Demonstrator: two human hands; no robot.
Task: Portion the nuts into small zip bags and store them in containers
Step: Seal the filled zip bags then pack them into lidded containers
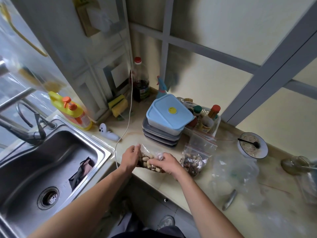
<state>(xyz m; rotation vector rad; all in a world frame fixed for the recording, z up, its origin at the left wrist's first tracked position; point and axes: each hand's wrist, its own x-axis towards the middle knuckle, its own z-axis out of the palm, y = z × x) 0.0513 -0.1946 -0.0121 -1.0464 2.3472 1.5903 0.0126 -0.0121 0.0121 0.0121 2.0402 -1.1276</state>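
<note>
Holding one bag of nuts (151, 162) at the counter's (171, 184) front edge: left hand (131, 158) grips its left end, right hand (167, 163) pinches the top. Item, filled zip bag (193, 160), at 3 o'clock, just beside. Item, empty zip bags (203, 140), at 2 o'clock. Item, stacked containers (167, 121), blue lid on, at 12 o'clock. Status: portioning partly done; nothing visibly stored yet.

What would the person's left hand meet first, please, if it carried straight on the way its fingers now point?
Probably the stack of grey trays under the blue-lidded plastic container. The left hand, which grips the clear bag of nuts, points up and slightly right across bare counter; depth is hard to judge from one view.
</note>
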